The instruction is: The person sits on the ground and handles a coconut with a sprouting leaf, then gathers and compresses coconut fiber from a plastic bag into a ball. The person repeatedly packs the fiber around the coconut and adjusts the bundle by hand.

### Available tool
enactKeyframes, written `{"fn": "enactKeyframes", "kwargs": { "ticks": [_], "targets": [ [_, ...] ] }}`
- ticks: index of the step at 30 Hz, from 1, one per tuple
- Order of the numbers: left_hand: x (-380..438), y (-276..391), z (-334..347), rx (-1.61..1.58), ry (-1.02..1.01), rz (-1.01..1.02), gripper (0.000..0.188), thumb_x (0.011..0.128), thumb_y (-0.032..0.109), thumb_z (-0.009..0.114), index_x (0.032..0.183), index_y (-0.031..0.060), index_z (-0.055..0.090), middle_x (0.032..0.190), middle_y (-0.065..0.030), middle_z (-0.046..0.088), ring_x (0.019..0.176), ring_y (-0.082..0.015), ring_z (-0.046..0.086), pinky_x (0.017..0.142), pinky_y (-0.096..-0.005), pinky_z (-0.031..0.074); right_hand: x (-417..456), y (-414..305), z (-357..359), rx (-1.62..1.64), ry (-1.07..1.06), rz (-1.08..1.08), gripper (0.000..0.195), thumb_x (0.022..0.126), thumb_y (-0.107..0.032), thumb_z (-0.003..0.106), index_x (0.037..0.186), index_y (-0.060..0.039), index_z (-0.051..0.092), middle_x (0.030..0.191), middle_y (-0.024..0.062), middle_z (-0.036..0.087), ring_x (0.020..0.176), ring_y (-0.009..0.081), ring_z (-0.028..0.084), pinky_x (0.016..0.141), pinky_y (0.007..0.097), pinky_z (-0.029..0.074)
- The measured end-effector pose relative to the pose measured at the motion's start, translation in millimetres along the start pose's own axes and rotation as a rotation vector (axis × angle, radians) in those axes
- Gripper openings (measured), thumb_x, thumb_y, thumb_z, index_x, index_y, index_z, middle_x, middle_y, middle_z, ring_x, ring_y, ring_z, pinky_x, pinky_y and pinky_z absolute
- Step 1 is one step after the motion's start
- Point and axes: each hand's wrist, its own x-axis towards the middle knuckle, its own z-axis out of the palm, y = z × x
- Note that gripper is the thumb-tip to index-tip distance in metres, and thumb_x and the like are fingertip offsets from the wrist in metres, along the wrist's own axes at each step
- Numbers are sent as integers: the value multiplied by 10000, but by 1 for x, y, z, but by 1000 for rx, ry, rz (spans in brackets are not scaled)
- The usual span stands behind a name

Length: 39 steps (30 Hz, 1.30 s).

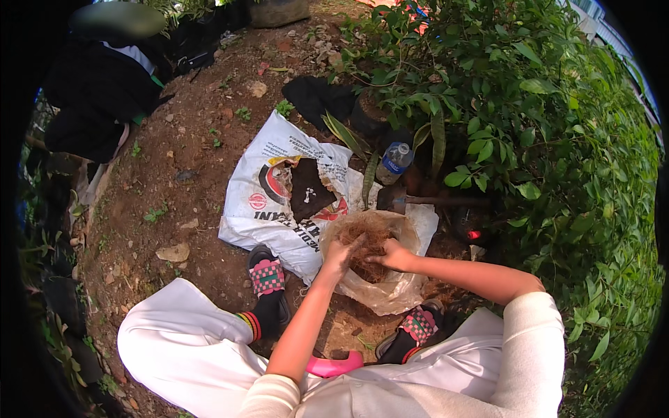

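Note:
A clear plastic bag (387,298) stands open between my feet, with brown coconut fibre (368,237) in it. My left hand (339,256) reaches into the bag at the fibre's left side, soil-stained fingers against the strands. From the right, my right hand (394,256) has its fingers in the same fibre, thumb pointing left. How firmly either hand grips is hard to see, as strands cover the fingertips. Just beyond the bag, to the left, lies a white printed sack (245,219) of growing medium, torn open on top, showing dark soil (308,190).
A plastic water bottle (395,163) stands beyond the bag, near snake plant leaves (347,137) and a tool with a long handle (444,200). Dense leafy shrubs (522,130) fill the right. Another person in dark clothes (99,99) is at upper left. A pink plastic object (334,364) lies close to me.

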Motion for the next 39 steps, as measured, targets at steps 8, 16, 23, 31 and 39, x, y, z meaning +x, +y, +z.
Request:
{"fn": "enactKeyframes", "kwargs": {
  "ticks": [8, 16, 23, 31, 39],
  "targets": [
    [4, 27, -4, 2, -47, 57, 347, 791, 95, 643, 1106, 24, 517, 1012, -55, 588, 873, -157, 594, 676, -299, 531, -19, 7, -7, -645, -152, 166, 266, 712, -243, 636, 857, -20, 635, 812, 214, 604, 792, 345, 597, 765, 406, 467],
    [-3, 48, -1, 289, -116, -109, 418, 785, 81, 643, 1163, 26, 472, 1057, -71, 570, 876, -163, 602, 602, -272, 550, -8, 48, -22, -234, -595, 240, 818, 586, -262, 731, 1255, 30, 363, 1108, 156, 556, 979, 259, 540, 812, 312, 434],
    [-2, 38, -9, 267, -238, -253, 535, 769, 70, 655, 1229, 5, 388, 1137, -121, 521, 900, -205, 605, 617, -291, 557, 5, -20, -89, 225, -308, 373, 422, 760, -180, 559, 1139, -12, 477, 1009, 92, 595, 789, 163, 581, 623, 279, 465],
    [-6, 27, 2, 239, -305, -321, 550, 810, 158, 625, 1252, -15, 347, 1159, -120, 505, 917, -201, 587, 702, -321, 538, 2, -41, -74, 158, 151, 56, 361, 706, -227, 667, 966, -7, 548, 868, 55, 586, 717, 159, 578, 624, 277, 461],
    [13, -15, -12, 479, -37, 20, 348, 839, 214, 586, 1081, -31, 538, 979, -107, 606, 850, -176, 583, 716, -290, 510, 4, -25, -60, 278, 319, 115, 406, 653, -148, 745, 966, 2, 537, 871, 79, 593, 778, 153, 575, 726, 282, 466]
  ]
}}
